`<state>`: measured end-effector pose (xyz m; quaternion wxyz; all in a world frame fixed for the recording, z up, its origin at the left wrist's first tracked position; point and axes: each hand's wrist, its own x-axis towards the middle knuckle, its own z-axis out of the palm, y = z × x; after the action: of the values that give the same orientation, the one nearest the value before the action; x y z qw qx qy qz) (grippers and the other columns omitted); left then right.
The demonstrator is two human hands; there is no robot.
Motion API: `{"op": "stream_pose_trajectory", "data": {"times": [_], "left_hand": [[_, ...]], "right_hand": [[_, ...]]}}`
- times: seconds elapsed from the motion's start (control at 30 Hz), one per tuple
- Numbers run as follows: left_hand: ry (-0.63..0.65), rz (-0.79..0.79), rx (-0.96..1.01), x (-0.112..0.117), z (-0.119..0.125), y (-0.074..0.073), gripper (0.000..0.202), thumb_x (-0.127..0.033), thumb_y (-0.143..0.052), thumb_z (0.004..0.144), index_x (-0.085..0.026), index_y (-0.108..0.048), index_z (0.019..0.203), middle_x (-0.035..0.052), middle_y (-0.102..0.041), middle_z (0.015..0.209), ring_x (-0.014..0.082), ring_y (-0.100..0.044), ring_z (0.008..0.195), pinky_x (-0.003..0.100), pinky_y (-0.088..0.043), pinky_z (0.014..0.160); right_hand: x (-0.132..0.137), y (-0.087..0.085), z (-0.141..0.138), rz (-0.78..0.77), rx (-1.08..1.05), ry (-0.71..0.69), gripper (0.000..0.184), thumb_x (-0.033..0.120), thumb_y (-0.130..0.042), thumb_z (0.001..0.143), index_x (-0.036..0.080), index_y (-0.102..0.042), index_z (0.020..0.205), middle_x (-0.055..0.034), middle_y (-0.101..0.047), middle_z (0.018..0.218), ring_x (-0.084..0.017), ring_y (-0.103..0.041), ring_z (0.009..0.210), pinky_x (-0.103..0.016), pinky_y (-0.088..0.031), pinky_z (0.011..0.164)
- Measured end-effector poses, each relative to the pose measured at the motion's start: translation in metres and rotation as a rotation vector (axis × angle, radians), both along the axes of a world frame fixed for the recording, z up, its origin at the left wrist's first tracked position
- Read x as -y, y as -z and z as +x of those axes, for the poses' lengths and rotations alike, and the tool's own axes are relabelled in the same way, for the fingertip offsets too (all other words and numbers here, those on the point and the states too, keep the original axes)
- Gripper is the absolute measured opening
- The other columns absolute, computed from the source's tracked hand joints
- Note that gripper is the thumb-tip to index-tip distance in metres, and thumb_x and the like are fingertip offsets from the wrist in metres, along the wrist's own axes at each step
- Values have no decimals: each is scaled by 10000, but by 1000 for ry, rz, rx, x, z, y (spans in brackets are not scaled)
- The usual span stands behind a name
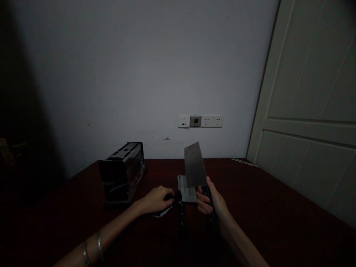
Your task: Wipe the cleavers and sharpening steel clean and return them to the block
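Right hand (213, 202): we see its fingers closed tight on the handle of the big knife (194, 165), held blade up, to the right of the black block (122, 172).
Left hand (157, 199): its fingers are curled on the second knife (185, 193), which lies flat just right of the block.
Table (264, 193): dark red.
Room: a dim white wall, with sockets (200, 121) up and to the right of the block, and a door (311, 111) far to its right.

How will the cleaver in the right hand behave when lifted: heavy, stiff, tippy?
Probably blade-heavy: the cleaver carries a wide steel blade well above the right hand, which grips only the dark handle. Likely stiff: the blade looks flat and straight. It could tip if the fingers loosen.
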<state>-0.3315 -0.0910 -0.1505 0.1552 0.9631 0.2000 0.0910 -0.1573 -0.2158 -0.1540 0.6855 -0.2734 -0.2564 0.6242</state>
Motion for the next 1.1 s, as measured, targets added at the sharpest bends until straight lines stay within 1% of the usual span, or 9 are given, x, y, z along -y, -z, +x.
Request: {"op": "stream_pose_trajectory", "data": {"times": [0.1, 0.23, 0.33, 0.47, 0.63, 0.73, 0.87, 1.0, 1.1], "left_hand": [[123, -98, -123, 7, 1, 7, 251, -319, -540, 757, -199, -655, 944, 8, -679, 855, 150, -607, 735, 207, -423, 656], [123, -182, -138, 6, 3, 3, 253, -321, -507, 777, -202, -666, 933, 1, -685, 871, 145, -606, 770, 199, -425, 683], [46, -168, -138, 10, 6, 0, 276, -318, -472, 785, -185, -682, 903, 18, -692, 838, 142, -603, 712, 199, -409, 626], [-138, -67, -95, 26, 13, -2, 302, -313, -431, 781, -160, -691, 775, 43, -679, 734, 146, -576, 615, 212, -343, 518], [-176, -115, -46, 46, 19, -9, 288, -296, -435, 755, -143, -646, 633, 22, -623, 606, 128, -509, 532, 214, -309, 478], [-160, -292, 31, 50, 21, -7, 408, -402, -376, 804, -139, -620, 610, 38, -620, 591, 145, -540, 536, 227, -357, 504], [-155, -713, 170, 53, 24, 4, 654, -609, -216, 804, -129, -574, 542, 77, -597, 527, 175, -570, 499, 278, -428, 542], [-187, -989, 185, 59, 26, 13, 687, -659, -220, 759, -127, -561, 488, 101, -598, 503, 168, -563, 450, 263, -388, 475], [-276, -1124, 208, 64, 28, 14, 679, -647, -234, 765, -108, -588, 552, 114, -628, 556, 160, -575, 454, 241, -361, 458]], "right_hand": [[-2, 3, -2, -22, 47, 83, 507, 641, -547, 679, 155, -463, 561, 111, -331, 326, -2, -226, 222, -136, -142, 260], [-4, 5, -4, -41, 101, 121, 503, 640, -560, 664, 156, -462, 568, 107, -346, 336, -8, -255, 223, -141, -157, 261], [-5, 5, -5, -59, 151, 151, 513, 651, -572, 641, 157, -462, 562, 103, -357, 340, -13, -279, 224, -143, -178, 258], [-5, 0, -9, -64, 273, 203, 551, 688, -578, 594, 146, -485, 554, 92, -382, 347, -27, -333, 227, -145, -215, 251], [-5, -6, -12, -80, 358, 237, 564, 693, -566, 598, 132, -517, 569, 70, -432, 367, -53, -416, 253, -149, -279, 255], [-6, -8, -13, -122, 384, 245, 560, 684, -554, 620, 128, -523, 566, 55, -456, 371, -71, -452, 263, -155, -308, 258], [-6, -8, -14, -162, 411, 263, 511, 620, -540, 701, 119, -545, 596, 4, -537, 402, -101, -518, 309, -177, -387, 300], [-9, -7, -15, -182, 416, 245, 484, 580, -512, 752, 117, -568, 623, -70, -626, 482, -167, -632, 464, -256, -512, 474], [-11, -6, -16, -116, 416, 257, 487, 606, -547, 703, 132, -561, 591, -103, -664, 540, -217, -672, 581, -309, -530, 591]]}}
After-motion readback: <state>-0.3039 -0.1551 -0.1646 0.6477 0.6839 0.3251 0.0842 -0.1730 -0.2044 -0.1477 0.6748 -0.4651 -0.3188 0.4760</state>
